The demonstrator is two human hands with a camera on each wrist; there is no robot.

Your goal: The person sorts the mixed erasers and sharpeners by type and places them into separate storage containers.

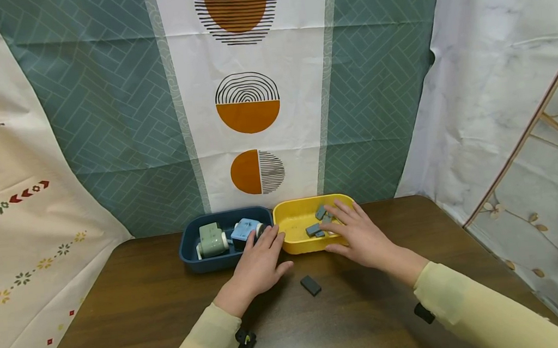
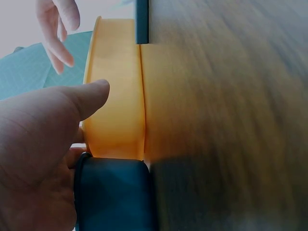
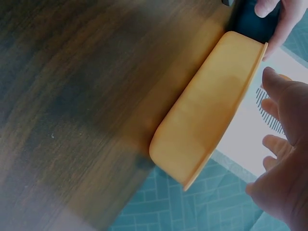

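Observation:
My left hand [image 1: 260, 264] is at the right end of a dark blue bin [image 1: 217, 263], its fingers extended over the rim where the two bins meet. Inside that bin lie a pale green object [image 1: 211, 240] with white round parts and a light blue and black one [image 1: 246, 229]. Over the right side of a yellow bin [image 1: 291, 245] hovers my right hand [image 1: 360, 234], fingers spread and holding nothing. Several small grey rectangular blocks [image 1: 314, 229] lie in the yellow bin beneath its fingertips. A dark rectangular block [image 1: 311, 285] lies on the table in front of the bins.
The bins stand side by side near the back of a brown wooden table [image 1: 137, 311]. Behind it hangs a green and white patterned cloth [image 1: 299, 112]. More patterned cloths hang at the left [image 1: 28, 232] and right [image 1: 520, 177].

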